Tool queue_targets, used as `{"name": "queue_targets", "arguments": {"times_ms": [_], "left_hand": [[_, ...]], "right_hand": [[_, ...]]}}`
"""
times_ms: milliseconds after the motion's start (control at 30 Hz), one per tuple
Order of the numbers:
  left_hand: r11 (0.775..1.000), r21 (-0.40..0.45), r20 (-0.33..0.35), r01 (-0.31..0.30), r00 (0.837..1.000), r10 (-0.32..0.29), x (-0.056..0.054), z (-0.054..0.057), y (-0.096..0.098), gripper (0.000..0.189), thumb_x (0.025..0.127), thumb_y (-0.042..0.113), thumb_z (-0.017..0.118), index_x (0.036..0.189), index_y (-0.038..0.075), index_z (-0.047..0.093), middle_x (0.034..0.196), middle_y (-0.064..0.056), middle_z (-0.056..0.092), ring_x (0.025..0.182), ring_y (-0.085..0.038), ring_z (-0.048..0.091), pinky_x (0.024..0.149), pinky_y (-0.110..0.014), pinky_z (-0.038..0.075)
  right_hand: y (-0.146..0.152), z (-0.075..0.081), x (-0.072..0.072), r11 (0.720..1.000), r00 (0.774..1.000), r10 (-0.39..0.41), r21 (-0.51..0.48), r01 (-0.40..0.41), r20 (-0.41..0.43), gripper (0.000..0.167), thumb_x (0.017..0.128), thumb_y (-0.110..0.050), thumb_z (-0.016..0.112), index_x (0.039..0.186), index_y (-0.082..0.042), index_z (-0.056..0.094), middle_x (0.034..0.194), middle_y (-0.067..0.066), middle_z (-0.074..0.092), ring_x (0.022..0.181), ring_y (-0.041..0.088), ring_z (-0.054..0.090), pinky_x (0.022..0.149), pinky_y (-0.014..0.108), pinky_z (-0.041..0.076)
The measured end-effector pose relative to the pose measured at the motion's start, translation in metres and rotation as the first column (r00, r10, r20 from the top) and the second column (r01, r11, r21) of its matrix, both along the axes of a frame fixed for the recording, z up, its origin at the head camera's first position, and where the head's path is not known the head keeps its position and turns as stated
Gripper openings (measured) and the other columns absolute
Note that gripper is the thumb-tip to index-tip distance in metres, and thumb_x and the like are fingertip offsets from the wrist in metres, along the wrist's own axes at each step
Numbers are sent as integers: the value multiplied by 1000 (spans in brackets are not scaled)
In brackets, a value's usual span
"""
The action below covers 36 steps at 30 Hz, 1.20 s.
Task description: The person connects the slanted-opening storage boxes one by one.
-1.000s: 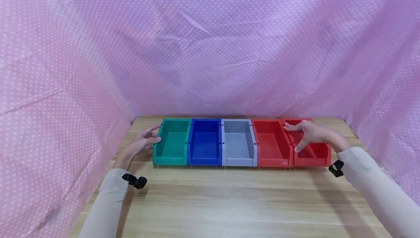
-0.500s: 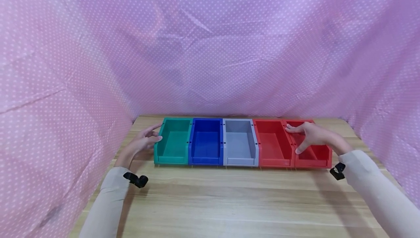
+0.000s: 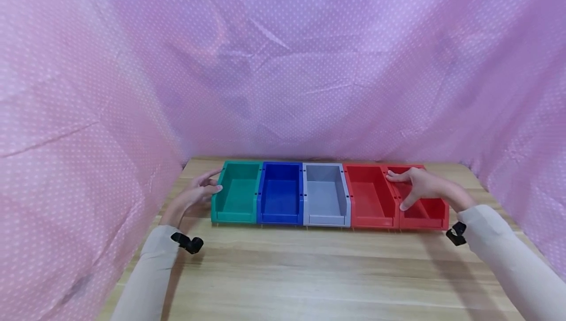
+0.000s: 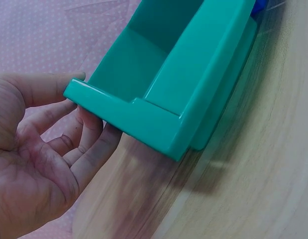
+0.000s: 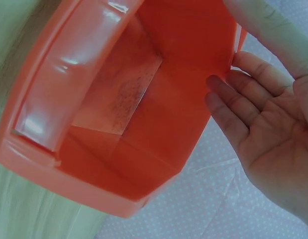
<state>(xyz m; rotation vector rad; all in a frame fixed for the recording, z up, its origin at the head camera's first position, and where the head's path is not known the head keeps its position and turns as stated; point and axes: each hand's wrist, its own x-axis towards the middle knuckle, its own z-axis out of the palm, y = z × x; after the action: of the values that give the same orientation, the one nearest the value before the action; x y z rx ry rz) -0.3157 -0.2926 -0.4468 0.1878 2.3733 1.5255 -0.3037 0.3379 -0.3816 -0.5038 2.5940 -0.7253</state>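
Note:
Open-fronted storage bins stand side by side in a row in the head view: a green bin (image 3: 237, 193), a blue bin (image 3: 280, 195), a grey bin (image 3: 326, 195), a red bin (image 3: 370, 198) and a second red bin (image 3: 435, 213). My left hand (image 3: 192, 195) is at the row's left end; in the left wrist view its thumb lies on the green bin's rim, its fingers against the outer side. Reaching into the end red bin, my right hand (image 3: 424, 183) has spread thumb and fingers by its left wall. The exact contact of those fingertips is unclear.
The bins stand on a wood-grain table (image 3: 283, 272). A pink polka-dot cloth (image 3: 283, 90) hangs behind the table and on both sides. A black wrist camera (image 3: 187, 243) is worn on the left sleeve, and another wrist camera (image 3: 457, 233) on the right.
The end red bin has slid slightly toward me, so its back edge is nearly level with its neighbour's. Both hands keep their places. The whole head view has shifted a little.

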Motion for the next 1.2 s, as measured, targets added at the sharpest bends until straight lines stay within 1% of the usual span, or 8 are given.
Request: {"name": "queue_targets", "arguments": {"times_ms": [200,400,567,667,767,933,1033,1200], "left_hand": [[1000,-6,-27,2,1000,-2,0,-1,3,72,104,28,61,164,21,22,137,-16,45,119,-25,51,104,-39,46],[1000,-2,-1,-13,1000,13,1,-3,5,72,104,23,61,164,20,23,131,-15,46,118,-28,52,92,-33,51],[1000,4,0,-13,1000,13,-1,-3,5,72,103,20,60,164,20,22,129,-15,48,116,-27,53,95,-34,49],[1000,15,12,-7,1000,6,-2,-1,5,73,103,18,60,164,20,21,124,-12,48,110,-24,52,93,-33,49],[1000,23,23,-6,1000,5,-2,2,7,73,103,16,60,164,19,21,116,-8,46,101,-19,49,87,-29,49],[1000,9,17,6,1000,-6,-1,7,7,72,104,16,59,164,16,20,116,-8,46,100,-19,49,86,-29,48],[1000,7,28,-2,1000,2,0,10,6,71,104,17,59,164,16,21,116,-7,45,100,-17,48,86,-29,48],[1000,-2,40,-4,999,4,5,15,5,72,104,18,59,164,17,20,118,-8,44,99,-17,49,87,-32,48]], "right_hand": [[2,0,0,999,1000,-19,27,20,-13,98,72,-21,93,151,2,41,158,31,33,134,53,36,77,34,62],[4,-2,-3,999,1000,-21,38,21,4,99,72,-24,93,153,-1,41,159,30,33,134,51,36,80,36,62],[4,-2,0,998,999,-35,43,34,18,101,72,-27,92,154,-3,39,157,31,34,134,53,36,83,39,62],[3,-1,4,998,999,-46,43,45,25,102,72,-27,92,155,-3,37,155,33,34,133,54,35,83,42,61],[3,0,7,998,999,-43,41,42,26,103,73,-26,92,155,-2,36,154,33,34,133,55,35,83,43,61],[3,2,8,999,999,-39,38,38,29,103,73,-24,92,156,-1,35,154,33,34,133,55,35,84,44,61],[2,4,8,999,999,-33,43,32,25,102,73,-23,92,156,-2,36,154,34,33,134,55,34,85,44,61],[-1,6,8,999,999,-27,46,25,32,101,74,-22,91,156,-2,36,154,34,32,135,56,32,86,44,60]]}}
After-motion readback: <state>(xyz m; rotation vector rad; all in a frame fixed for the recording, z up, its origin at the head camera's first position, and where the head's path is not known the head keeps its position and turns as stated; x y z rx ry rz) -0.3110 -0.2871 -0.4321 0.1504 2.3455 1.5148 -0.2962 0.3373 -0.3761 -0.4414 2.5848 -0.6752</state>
